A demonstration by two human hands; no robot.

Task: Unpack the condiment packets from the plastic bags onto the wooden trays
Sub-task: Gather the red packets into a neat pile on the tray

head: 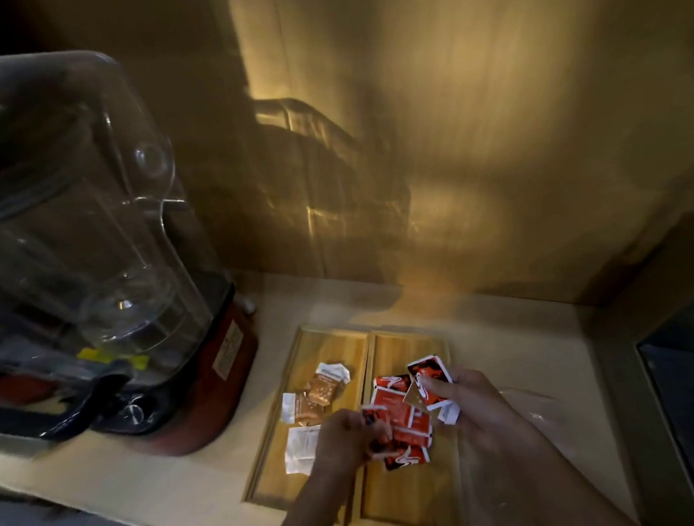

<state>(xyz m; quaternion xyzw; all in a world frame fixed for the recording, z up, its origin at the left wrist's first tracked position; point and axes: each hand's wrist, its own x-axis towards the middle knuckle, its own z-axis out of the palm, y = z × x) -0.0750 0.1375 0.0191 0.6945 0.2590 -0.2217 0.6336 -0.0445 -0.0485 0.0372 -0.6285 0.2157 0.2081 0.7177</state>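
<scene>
Two wooden trays lie side by side on the counter, the left tray [275, 459] and the right tray [406, 497]. Several brown and white condiment packets [322, 393] lie on the left tray. A heap of red packets [405, 416] covers the right tray. My left hand [342, 440] hovers at the seam between the trays, fingers closed on a red packet [375, 414]. My right hand [473, 401] is over the right tray's right edge and grips a red packet [427, 369] together with a white one. A clear plastic bag [542, 409] lies under my right wrist.
A big blender [95, 252] with a clear cover and red base stands at the left, close to the left tray. A wooden wall rises behind the counter. A dark recessed panel [690, 397] sits at the right edge.
</scene>
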